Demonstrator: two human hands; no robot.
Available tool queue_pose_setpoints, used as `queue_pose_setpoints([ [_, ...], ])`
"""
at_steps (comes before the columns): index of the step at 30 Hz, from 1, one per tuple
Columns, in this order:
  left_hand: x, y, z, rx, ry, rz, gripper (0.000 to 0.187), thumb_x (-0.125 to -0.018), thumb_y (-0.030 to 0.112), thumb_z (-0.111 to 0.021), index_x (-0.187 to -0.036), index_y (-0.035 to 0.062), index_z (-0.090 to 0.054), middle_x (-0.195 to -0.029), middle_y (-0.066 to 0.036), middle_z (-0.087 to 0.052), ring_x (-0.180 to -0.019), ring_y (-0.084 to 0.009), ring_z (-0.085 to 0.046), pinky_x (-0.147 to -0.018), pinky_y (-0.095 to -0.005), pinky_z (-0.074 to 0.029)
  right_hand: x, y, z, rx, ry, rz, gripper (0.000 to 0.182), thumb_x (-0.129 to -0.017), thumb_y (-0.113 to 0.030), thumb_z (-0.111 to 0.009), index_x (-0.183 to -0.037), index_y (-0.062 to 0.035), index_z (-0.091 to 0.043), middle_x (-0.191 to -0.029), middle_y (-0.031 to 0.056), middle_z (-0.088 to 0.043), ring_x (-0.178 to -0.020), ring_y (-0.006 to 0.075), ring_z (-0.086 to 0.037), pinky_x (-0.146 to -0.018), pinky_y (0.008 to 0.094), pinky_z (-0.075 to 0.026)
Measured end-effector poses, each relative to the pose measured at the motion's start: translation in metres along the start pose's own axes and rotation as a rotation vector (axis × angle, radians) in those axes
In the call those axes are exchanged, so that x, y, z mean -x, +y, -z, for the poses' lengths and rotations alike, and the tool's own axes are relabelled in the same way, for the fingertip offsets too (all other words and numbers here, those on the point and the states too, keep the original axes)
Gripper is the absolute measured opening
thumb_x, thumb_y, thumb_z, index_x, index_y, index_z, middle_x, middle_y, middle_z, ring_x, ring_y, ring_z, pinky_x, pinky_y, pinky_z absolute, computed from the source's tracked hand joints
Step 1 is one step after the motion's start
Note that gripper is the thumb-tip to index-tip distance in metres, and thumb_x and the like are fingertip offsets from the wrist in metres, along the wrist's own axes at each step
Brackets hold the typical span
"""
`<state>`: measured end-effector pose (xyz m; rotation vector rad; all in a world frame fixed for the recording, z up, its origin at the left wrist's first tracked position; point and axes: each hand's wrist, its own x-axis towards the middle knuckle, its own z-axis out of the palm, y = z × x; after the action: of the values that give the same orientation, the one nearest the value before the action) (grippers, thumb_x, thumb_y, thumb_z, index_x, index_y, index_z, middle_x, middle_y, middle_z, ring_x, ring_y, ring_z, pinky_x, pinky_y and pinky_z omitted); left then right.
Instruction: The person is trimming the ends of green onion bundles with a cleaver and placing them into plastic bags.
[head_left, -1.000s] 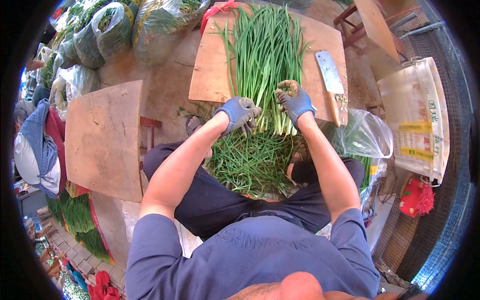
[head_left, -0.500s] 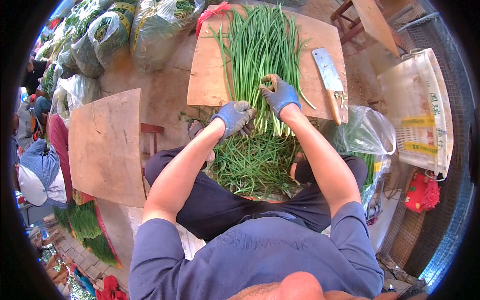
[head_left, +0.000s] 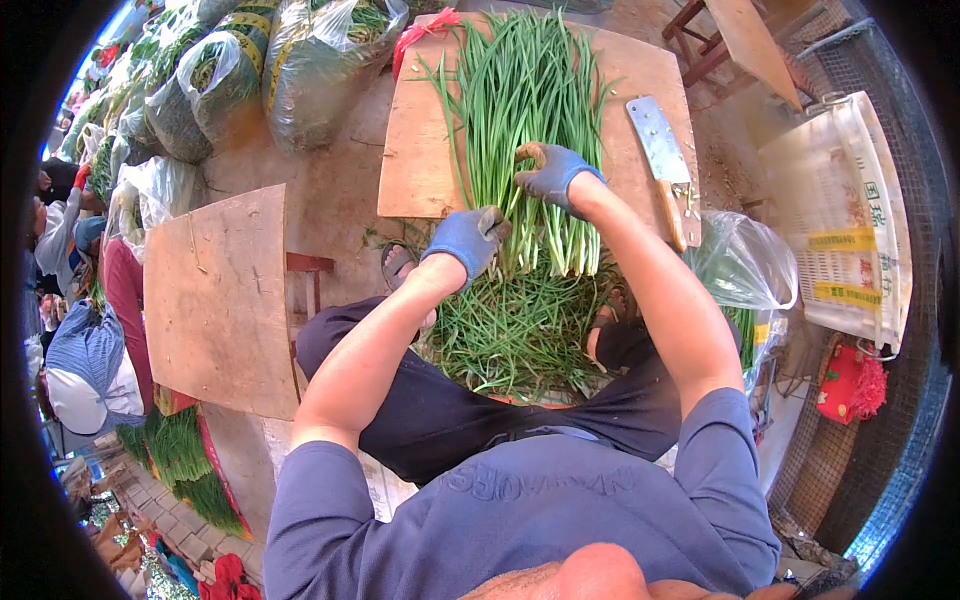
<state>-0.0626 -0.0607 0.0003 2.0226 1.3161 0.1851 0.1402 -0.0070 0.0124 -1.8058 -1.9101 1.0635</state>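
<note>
A thick sheaf of garlic chives lies on a wooden board, green leaves pointing away and pale stem ends hanging over the near edge. At the left side of the stems is my left hand, in a blue and grey work glove. Its fingers are drawn together, and whatever they pinch is too small to make out. Over the middle of the stems my right hand, gloved the same way, has its thumb and fingers curved with a gap between them. A cleaver with a wooden handle rests on the board's right side.
Loose chive trimmings are heaped below the wooden board. Another board stands at left, with bulging plastic bags behind. A clear bag and a white crate are at right. A person in a cap sits far left.
My right hand has shifted slightly left and up over the stems. My left hand has turned, its fingers now pointing more away from me. The whole view has shifted a little.
</note>
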Motion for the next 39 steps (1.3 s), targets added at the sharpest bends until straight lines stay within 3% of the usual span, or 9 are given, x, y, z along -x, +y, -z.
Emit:
queue_pose_setpoints([
  [4, -0.004, -0.006, -0.007, -0.058, 0.035, -0.055, 0.029, -0.097, 0.035, -0.056, -0.100, 0.0074, -0.063, -0.090, -0.021, -0.067, -0.087, -0.0410, -0.065, -0.074, -0.0456, -0.052, 0.007, -0.025, 0.025, -0.523, -0.290, -0.322, 0.026, -0.095, -0.036, -0.062, -0.104, -0.0117, -0.069, -0.068, -0.0050, -0.056, -0.050, 0.0022, -0.043, -0.043, 0.0186, -0.033],
  [15, 0.002, 0.021, 0.022, 0.472, -0.326, 0.244, 0.030, -0.101, 0.030, -0.053, -0.089, 0.0041, -0.060, -0.071, -0.007, -0.068, -0.057, -0.0160, -0.066, -0.053, -0.0308, -0.052, 0.001, -0.005, 0.004, -0.401, 0.091, -0.306, 0.041, -0.091, -0.049, -0.068, -0.095, -0.0084, -0.065, -0.071, -0.0015, -0.063, -0.051, 0.0113, -0.055, -0.043, 0.0290, -0.041],
  [18, 0.005, 0.024, 0.023, 0.503, -0.319, 0.263, 0.030, -0.101, 0.031, -0.053, -0.090, 0.0035, -0.060, -0.071, -0.008, -0.069, -0.056, -0.0164, -0.066, -0.052, -0.0310, -0.052, -0.038, 0.070, 0.024, -1.487, 0.378, -0.183, 0.030, -0.097, -0.041, -0.061, -0.080, -0.0169, -0.056, -0.063, -0.0046, -0.052, -0.049, 0.0067, -0.050, -0.040, 0.0252, -0.035],
  [24, 0.004, 0.018, 0.011, 0.522, -0.264, 0.258, 0.027, -0.101, 0.029, -0.052, -0.095, 0.0039, -0.059, -0.071, -0.009, -0.069, -0.055, -0.0166, -0.066, -0.050, -0.0312, -0.051, 0.051, 0.059, 0.146, -1.952, 0.572, 0.358, 0.035, -0.097, -0.039, -0.061, -0.071, -0.0191, -0.050, -0.057, -0.0084, -0.043, -0.044, 0.0057, -0.033, -0.041, 0.0240, -0.024],
  [26, 0.005, 0.020, 0.011, 0.604, -0.247, 0.310, 0.025, -0.102, 0.027, -0.050, -0.101, 0.0027, -0.056, -0.072, -0.010, -0.070, -0.054, -0.0168, -0.066, -0.048, -0.0310, -0.051, 0.077, 0.067, 0.177, -1.848, 0.779, 0.272, 0.035, -0.097, -0.038, -0.061, -0.071, -0.0174, -0.050, -0.056, -0.0086, -0.041, -0.043, 0.0054, -0.032, -0.042, 0.0226, -0.026],
  [31, 0.003, 0.016, -0.002, 0.732, -0.276, 0.308, 0.029, -0.102, 0.028, -0.050, -0.107, -0.0005, -0.052, -0.076, -0.014, -0.070, -0.056, -0.0193, -0.067, -0.049, -0.0331, -0.054, 0.155, 0.045, 0.167, -1.653, 0.327, 0.316, 0.030, -0.098, -0.041, -0.059, -0.091, -0.0124, -0.063, -0.064, -0.0049, -0.048, -0.049, 0.0058, -0.042, -0.047, 0.0213, -0.037],
  [33, 0.005, 0.023, 0.000, 0.585, -0.290, 0.280, 0.030, -0.101, 0.030, -0.052, -0.107, 0.0002, -0.053, -0.077, -0.014, -0.070, -0.059, -0.0198, -0.069, -0.050, -0.0340, -0.054, 0.175, -0.006, 0.141, -0.657, 0.073, -0.293, 0.043, -0.095, -0.046, -0.061, -0.115, -0.0080, -0.065, -0.074, 0.0045, -0.060, -0.062, 0.0165, -0.058, -0.059, 0.0287, -0.050],
  [34, 0.004, 0.021, -0.004, 0.453, -0.260, 0.255, 0.038, -0.099, 0.039, -0.054, -0.110, 0.0024, -0.055, -0.083, -0.017, -0.071, -0.068, -0.0267, -0.071, -0.056, -0.0385, -0.055, 0.173, 0.014, 0.115, -0.165, 0.030, -0.020, 0.047, -0.093, -0.045, -0.063, -0.120, -0.0066, -0.064, -0.080, 0.0055, -0.063, -0.069, 0.0148, -0.061, -0.065, 0.0311, -0.051],
  [39, 0.006, 0.038, 0.034, -0.156, 0.099, 0.070, 0.054, -0.095, 0.058, -0.051, -0.111, 0.0081, -0.062, -0.097, -0.019, -0.070, -0.092, -0.0391, -0.066, -0.081, -0.0472, -0.052, 0.116, -0.023, 0.077, 0.095, 0.019, -0.084, 0.040, -0.094, -0.041, -0.064, -0.125, -0.0152, -0.063, -0.090, 0.0144, -0.070, -0.086, 0.0276, -0.068, -0.077, 0.0358, -0.051],
])
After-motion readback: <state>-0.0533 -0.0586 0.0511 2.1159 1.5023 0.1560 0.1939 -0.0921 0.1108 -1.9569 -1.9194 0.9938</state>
